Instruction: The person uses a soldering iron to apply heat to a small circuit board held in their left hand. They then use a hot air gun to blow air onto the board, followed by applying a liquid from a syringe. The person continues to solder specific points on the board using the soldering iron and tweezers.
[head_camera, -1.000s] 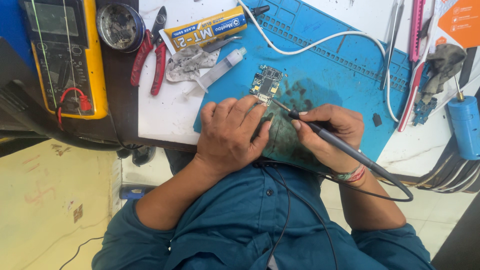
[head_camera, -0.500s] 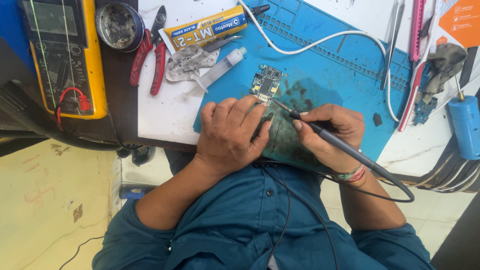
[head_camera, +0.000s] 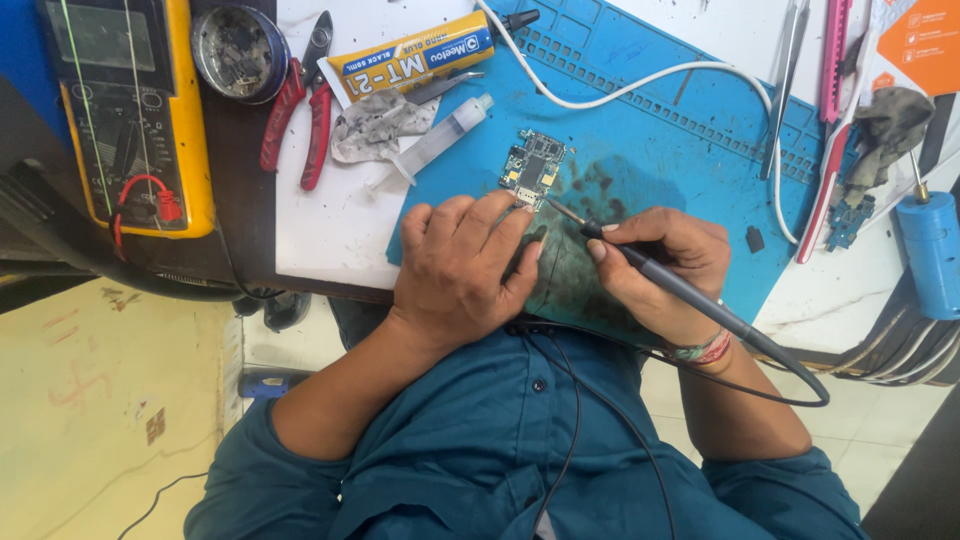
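Head view, looking straight down, shows my left hand flat on the blue work mat, fingers spread and pressing, with the fingertips touching the near edge of the small circuit board to pin it in place. My right hand is closed in a pen-like pinch around the soldering iron, its fine tip resting just beside the board's lower right corner; I cannot tell whether the tip is actually touching a pad. Against the two earlier pictures almost nothing has shifted: both hands sit where they were, the iron lies at the same angle, and the board has not moved on the mat. I read that steadiness as fine work at one spot being held in progress rather than a move to a new one. Off to the left lie a plastic syringe, a crumpled rag, a yellow glue tube, red-handled pliers and a yellow multimeter. A white cable loops across the mat's far side.
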